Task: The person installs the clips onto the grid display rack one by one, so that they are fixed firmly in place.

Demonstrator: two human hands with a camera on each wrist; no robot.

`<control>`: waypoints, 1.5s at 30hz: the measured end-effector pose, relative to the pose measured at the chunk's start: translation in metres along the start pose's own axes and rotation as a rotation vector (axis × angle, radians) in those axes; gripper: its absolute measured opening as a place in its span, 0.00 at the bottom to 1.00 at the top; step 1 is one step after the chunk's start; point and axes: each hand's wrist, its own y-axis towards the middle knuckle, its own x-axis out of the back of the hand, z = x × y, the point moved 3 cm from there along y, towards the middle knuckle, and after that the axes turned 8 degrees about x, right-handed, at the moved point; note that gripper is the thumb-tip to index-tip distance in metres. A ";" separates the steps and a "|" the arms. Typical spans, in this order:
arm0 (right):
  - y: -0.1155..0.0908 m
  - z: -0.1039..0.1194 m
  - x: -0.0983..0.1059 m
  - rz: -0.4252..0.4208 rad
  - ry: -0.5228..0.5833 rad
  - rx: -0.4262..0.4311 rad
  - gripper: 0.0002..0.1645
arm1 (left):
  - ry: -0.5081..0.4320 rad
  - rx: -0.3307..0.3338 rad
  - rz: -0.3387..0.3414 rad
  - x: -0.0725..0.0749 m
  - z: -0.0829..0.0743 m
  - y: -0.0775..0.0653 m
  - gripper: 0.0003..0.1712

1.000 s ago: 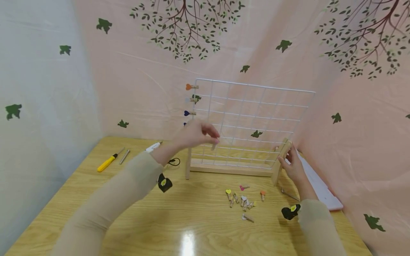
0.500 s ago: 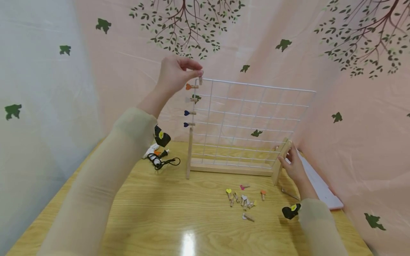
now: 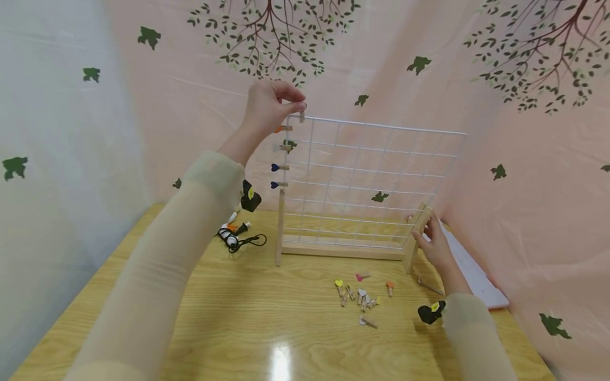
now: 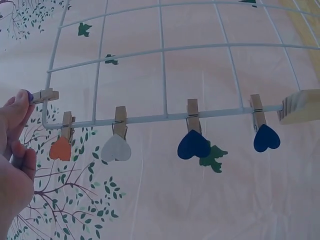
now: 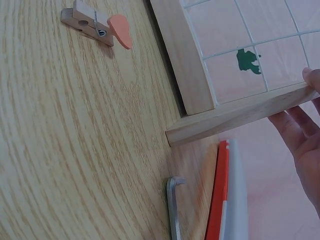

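Observation:
My left hand (image 3: 274,103) pinches a small wooden clothespin (image 4: 46,95) at the top left corner of a white wire grid (image 3: 376,125). The clothespin sits across the top wire, and a bit of purple shows under the fingertips. Down the grid's left edge hang an orange heart clothespin (image 4: 61,148), a white one (image 4: 116,147) and two dark blue ones, the upper blue heart (image 4: 193,145) and the lower blue heart (image 4: 266,138). My right hand (image 3: 437,244) grips the right wooden post (image 5: 240,114) of the grid's stand, thumb on one side and fingers on the other.
Several loose heart clothespins (image 3: 362,294) lie on the table before the stand, an orange one (image 5: 95,27) nearest the right post. A hex key (image 5: 173,207) and a white flat object (image 3: 476,270) lie at the right. A black cord (image 3: 248,241) lies left, partly behind the sleeve.
My left hand has risen from the middle of the grid to its top left corner with the clothespin, then shifted slightly right. The right hand stays on the post.

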 end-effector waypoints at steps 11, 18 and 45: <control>0.000 -0.018 0.001 -0.003 -0.050 -0.022 0.41 | 0.027 -0.097 -0.032 -0.005 0.001 -0.015 0.19; 0.000 -0.020 0.001 0.017 -0.052 -0.013 0.42 | -0.045 -0.316 -0.182 -0.026 0.001 -0.063 0.15; 0.000 -0.019 0.001 -0.004 -0.068 -0.026 0.41 | 0.318 -0.167 0.568 -0.215 0.139 -0.220 0.22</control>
